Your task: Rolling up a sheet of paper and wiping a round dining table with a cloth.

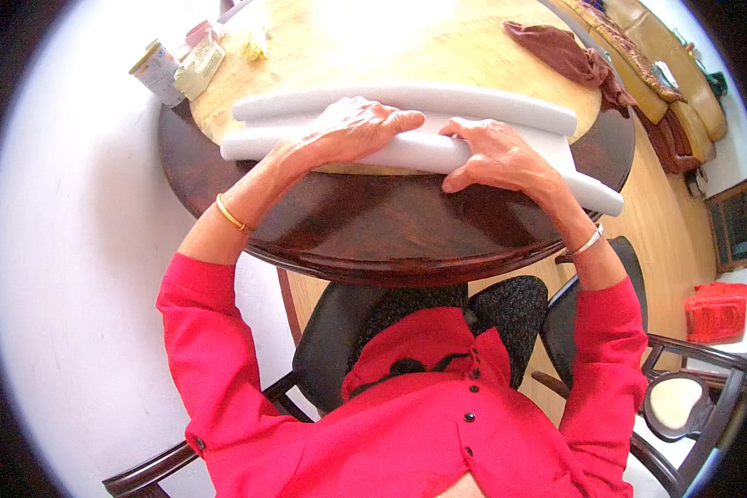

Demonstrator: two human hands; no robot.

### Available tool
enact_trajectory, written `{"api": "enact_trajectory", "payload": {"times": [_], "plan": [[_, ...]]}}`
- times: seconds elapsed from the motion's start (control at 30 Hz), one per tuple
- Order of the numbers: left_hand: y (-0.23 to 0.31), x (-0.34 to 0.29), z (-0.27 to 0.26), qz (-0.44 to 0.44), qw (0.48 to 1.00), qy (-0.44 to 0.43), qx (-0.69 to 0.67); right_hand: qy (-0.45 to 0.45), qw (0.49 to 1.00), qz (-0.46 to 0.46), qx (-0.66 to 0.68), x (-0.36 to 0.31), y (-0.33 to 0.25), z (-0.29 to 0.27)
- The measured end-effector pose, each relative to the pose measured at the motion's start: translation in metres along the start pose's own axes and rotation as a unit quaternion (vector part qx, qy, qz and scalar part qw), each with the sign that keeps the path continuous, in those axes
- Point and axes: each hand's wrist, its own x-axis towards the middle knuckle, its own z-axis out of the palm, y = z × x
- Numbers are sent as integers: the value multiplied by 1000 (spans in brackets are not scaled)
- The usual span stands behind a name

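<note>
A whitish sheet lies across the near part of the round table, with a far roll [473,108] and a near roll [257,143] side by side and a flat strip of the sheet between them. The near roll runs under both my hands and reaches past the table's dark rim [373,241] at the right. My left hand [358,130] is wrapped over the near roll, its thumb toward the right; most of its fingertips are hidden. Just right of the middle, my right hand [498,156] grips the same roll, thumb on the near side, fingers curled over the top.
A brown cloth [556,54] lies at the table's far right. At the far left stand a tin can [156,73] and a tissue pack [199,68]. Dark chairs [332,344] are close below the table. A red basket [716,313] sits on the right.
</note>
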Motion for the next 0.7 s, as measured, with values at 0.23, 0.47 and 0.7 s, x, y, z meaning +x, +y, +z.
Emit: {"api": "enact_trajectory", "payload": {"times": [0.23,0.47,0.7], "plan": [[1,15,-13,-56,995,-82,-6,-29,998,-7,-54,5,-12,4],[13,17,-24,-100,990,-93,-47,29,998,-32,-36,8,-18,7],[8,18,-15,-84,990,-75,-87,22,995,-72,-72,9,-22,10]]}}
